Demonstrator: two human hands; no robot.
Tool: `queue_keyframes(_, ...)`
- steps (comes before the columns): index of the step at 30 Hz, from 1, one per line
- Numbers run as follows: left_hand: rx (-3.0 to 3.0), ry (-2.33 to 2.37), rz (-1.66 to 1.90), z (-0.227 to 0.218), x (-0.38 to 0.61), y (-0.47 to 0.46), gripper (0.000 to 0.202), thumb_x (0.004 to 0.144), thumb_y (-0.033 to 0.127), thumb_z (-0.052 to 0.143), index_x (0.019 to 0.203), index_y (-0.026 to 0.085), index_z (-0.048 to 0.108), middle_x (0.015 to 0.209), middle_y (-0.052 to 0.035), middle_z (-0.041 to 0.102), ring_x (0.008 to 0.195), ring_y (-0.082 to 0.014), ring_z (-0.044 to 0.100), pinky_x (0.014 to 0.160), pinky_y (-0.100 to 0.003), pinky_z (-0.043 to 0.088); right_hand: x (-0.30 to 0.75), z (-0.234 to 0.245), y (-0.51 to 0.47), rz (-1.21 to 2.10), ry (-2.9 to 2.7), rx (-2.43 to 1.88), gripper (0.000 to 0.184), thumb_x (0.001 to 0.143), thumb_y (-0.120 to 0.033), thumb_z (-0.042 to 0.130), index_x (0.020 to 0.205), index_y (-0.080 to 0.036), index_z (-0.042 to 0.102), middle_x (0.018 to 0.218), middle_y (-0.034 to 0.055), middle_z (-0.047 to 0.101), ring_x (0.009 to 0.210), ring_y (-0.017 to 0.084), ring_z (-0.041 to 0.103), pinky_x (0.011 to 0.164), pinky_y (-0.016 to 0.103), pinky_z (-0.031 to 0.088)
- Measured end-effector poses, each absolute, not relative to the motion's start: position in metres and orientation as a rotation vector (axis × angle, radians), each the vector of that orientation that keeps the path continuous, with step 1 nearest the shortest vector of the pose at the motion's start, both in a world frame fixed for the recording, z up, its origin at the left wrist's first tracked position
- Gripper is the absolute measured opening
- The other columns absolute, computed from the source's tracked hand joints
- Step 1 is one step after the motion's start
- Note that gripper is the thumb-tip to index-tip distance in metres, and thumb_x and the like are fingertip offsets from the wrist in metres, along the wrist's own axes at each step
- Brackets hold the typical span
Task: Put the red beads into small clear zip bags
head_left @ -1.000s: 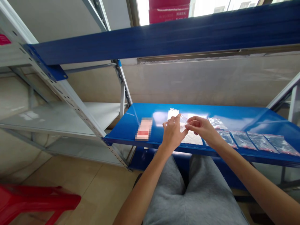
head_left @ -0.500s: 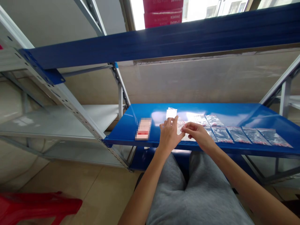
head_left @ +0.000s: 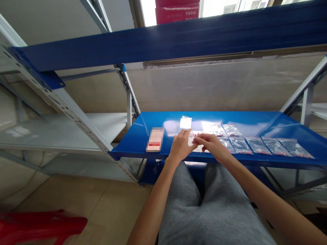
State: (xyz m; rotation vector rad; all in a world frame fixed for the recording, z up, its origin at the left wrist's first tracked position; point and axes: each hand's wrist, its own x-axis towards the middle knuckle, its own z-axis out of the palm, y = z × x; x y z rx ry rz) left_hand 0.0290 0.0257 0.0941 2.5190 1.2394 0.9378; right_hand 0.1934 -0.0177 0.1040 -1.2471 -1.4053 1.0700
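Close to the shelf's front edge, my left hand (head_left: 181, 144) and my right hand (head_left: 211, 144) meet over a small clear zip bag (head_left: 191, 138) with a reddish edge. Left fingers curl around the bag's near side, partly hiding it. Right thumb and forefinger pinch at its top edge. Under the hands lies a white sheet (head_left: 204, 148), mostly covered by them. Just beyond the left hand is a small white stack of flat bags (head_left: 186, 122). Several filled clear zip bags (head_left: 240, 145) with small red things in them lie in rows to the right.
A blurred-out flat item (head_left: 155, 139) rests left on the blue shelf (head_left: 171, 117). Above runs a dark blue beam (head_left: 163, 46), with a red box (head_left: 177, 13) behind it. A grey upright (head_left: 84, 119) stands left; a red stool (head_left: 46, 224) is on the floor.
Both hands have moved slightly left and lower with the clear zip bag. The right fingers have slid left along it. The whole view has shifted a little.
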Motion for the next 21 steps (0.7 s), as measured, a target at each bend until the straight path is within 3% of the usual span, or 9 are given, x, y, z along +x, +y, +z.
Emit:
queue_keyframes(4, 2.406, 1.261, 0.949, 0.098, 0.015, 0.026, 0.051, 0.09, 0.044, 0.07, 0.132, 0.017, 0.059, 0.123, -0.0103, 0.067, 0.108, -0.0249, 0.067, 0.092, -0.037, 0.055, 0.208, 0.103, -0.004, 1.007, -1.434, -1.315, 0.032, 0.09, -0.044, 0.062, 0.114, -0.023, 0.065, 0.092, 0.0072, 0.076, 0.084, 0.022, 0.072, 0.053, 0.025, 0.051)
queue_keyframes(6, 2.372, 1.274, 0.919, 0.096, 0.01, 0.027, 0.053, 0.088, 0.044, 0.073, 0.131, 0.017, 0.06, 0.12, -0.0108, 0.068, 0.106, -0.0258, 0.067, 0.091, -0.038, 0.055, 0.223, 0.097, 0.014, 0.827, -1.489, -1.438, 0.03, 0.091, -0.033, 0.059, 0.119, -0.022, 0.062, 0.094, 0.0079, 0.076, 0.083, 0.022, 0.072, 0.052, 0.024, 0.05)
queue_keyframes(9, 2.371, 1.274, 0.872, 0.088, 0.008, 0.03, 0.061, 0.083, 0.045, 0.078, 0.134, 0.016, 0.059, 0.122, -0.012, 0.065, 0.111, -0.0279, 0.065, 0.096, -0.041, 0.054, 0.242, 0.083, 0.045, 0.47, -1.667, -1.688, 0.017, 0.089, -0.019, 0.059, 0.102, -0.018, 0.07, 0.092, 0.0095, 0.077, 0.078, 0.02, 0.07, 0.064, 0.028, 0.051)
queue_keyframes(11, 2.403, 1.288, 0.882, 0.082, 0.011, 0.031, 0.065, 0.079, 0.046, 0.081, 0.134, 0.018, 0.06, 0.125, -0.012, 0.062, 0.115, -0.0289, 0.062, 0.1, -0.043, 0.052, 0.248, 0.074, 0.061, 0.372, -1.769, -1.753, 0.015, 0.089, -0.015, 0.061, 0.1, -0.018, 0.071, 0.094, 0.0096, 0.078, 0.079, 0.02, 0.07, 0.069, 0.029, 0.051)
queue_keyframes(17, 2.51, 1.379, 0.919, 0.068, 0.024, 0.028, 0.066, 0.076, 0.059, 0.081, 0.126, 0.018, 0.068, 0.116, -0.0112, 0.057, 0.11, -0.0295, 0.058, 0.096, -0.043, 0.051, 0.245, 0.056, 0.075, 0.186, -1.862, -1.924, 0.019, 0.089, -0.026, 0.068, 0.104, -0.015, 0.071, 0.095, 0.0121, 0.076, 0.086, 0.024, 0.068, 0.071, 0.03, 0.046)
queue_keyframes(21, 2.544, 1.409, 0.934, 0.064, 0.029, 0.026, 0.065, 0.075, 0.061, 0.08, 0.124, 0.019, 0.069, 0.114, -0.011, 0.058, 0.108, -0.029, 0.057, 0.094, -0.042, 0.05, 0.243, 0.052, 0.075, 0.144, -1.891, -2.005, 0.018, 0.09, -0.026, 0.064, 0.099, -0.014, 0.073, 0.095, 0.0136, 0.076, 0.09, 0.025, 0.067, 0.072, 0.03, 0.044)
